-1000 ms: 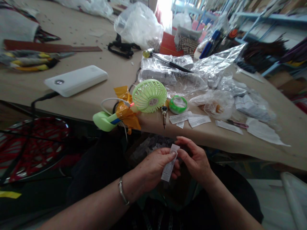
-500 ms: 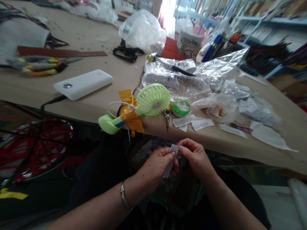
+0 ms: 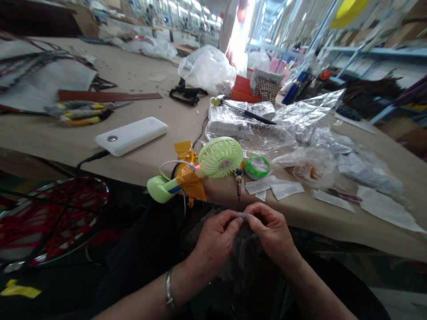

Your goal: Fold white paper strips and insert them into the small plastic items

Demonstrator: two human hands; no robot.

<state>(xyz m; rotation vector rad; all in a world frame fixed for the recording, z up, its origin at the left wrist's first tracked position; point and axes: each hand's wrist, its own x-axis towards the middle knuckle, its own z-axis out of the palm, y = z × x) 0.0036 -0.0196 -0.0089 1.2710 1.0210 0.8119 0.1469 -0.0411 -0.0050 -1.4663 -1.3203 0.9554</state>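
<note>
My left hand (image 3: 218, 235) and my right hand (image 3: 271, 226) meet in front of the table edge. Both pinch a small whitish strip (image 3: 242, 215) between their fingertips, and most of it is hidden by the fingers. Just beyond them, a thin pointed tool (image 3: 238, 180) sticks out over the edge, beside a round green container (image 3: 256, 166). Printed white strips (image 3: 287, 189) lie to its right. A light green fan (image 3: 220, 157), wrapped with orange tape (image 3: 191, 178), is at the edge on the left.
A white power bank (image 3: 133, 135) and yellow-handled pliers (image 3: 83, 114) lie on the left of the table (image 3: 140, 155). A hammer (image 3: 247, 112) rests on clear plastic packets (image 3: 230, 129). A red wheel-like object (image 3: 56, 218) is at lower left.
The view has tilted up, so the table things appear lower. My hands have drawn together, and the strip that hung below my left fingers is now mostly out of sight.
</note>
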